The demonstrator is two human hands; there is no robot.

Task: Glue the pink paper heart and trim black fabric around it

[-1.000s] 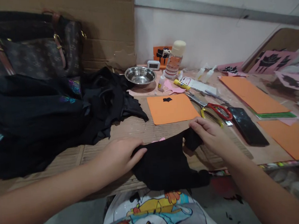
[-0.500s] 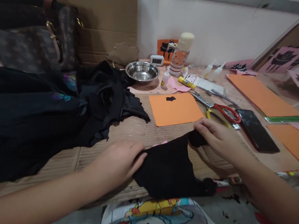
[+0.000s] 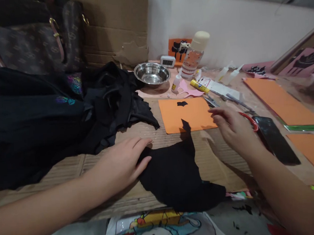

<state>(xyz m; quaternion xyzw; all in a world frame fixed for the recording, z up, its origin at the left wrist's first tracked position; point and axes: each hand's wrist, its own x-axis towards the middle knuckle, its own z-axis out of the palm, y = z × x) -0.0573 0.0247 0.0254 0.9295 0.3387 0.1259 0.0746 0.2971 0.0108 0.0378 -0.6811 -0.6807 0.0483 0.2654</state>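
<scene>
One black scrap [image 3: 182,103] is laid on card [image 3: 173,120] beside the loosely parted right hand [image 3: 232,130]; dark cloth [image 3: 173,173] is left under the left hand [image 3: 122,160], pinch indiscernible.

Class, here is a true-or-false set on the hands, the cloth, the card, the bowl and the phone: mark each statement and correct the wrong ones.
1. The left hand touches the flat, jagged-edged piece of black cloth. True.
2. The right hand has the cloth in its grip. False: the hand is apart from the cloth.
3. A small black cutout lies on the flat rectangular orange card. True.
4. The round, shiny metal bowl stands on the orange card. False: it stands beyond the card, on the table.
5. The rectangular black phone lies to the right of the orange card. True.
</scene>
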